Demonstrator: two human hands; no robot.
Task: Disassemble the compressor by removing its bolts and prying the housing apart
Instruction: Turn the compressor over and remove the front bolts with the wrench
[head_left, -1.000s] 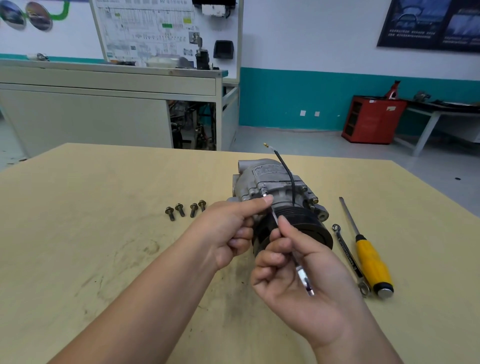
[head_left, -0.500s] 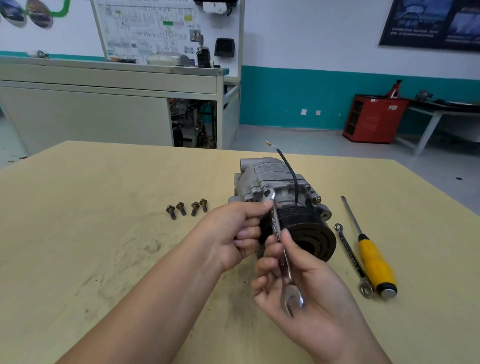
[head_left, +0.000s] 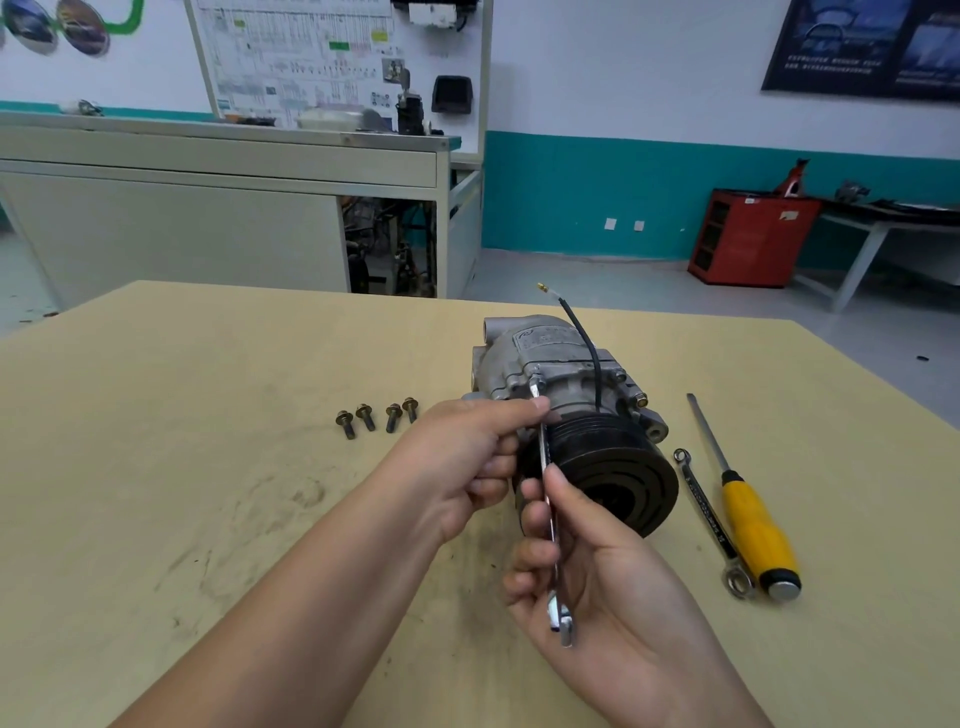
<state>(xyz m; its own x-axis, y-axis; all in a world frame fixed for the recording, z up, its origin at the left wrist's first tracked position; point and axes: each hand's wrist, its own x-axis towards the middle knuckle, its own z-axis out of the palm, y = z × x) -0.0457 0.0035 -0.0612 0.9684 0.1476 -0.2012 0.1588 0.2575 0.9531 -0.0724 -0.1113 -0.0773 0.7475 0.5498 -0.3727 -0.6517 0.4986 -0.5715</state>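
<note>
The compressor (head_left: 550, 364) lies on the bench (head_left: 208, 467) just beyond the fingers (head_left: 519, 410), pulley toward the person, so a housing bolt (head_left: 536, 371) faces the wrench (head_left: 545, 457). The left hand (head_left: 462, 457) pinches the shaft near that bolt, probably to keep the end seated, while the right hand (head_left: 597, 571) curls round the lower shaft for leverage. Four freed bolts (head_left: 374, 421) lie left of the left fingers; the screwdriver (head_left: 756, 535) waits right of the right, ready for prying.
</note>
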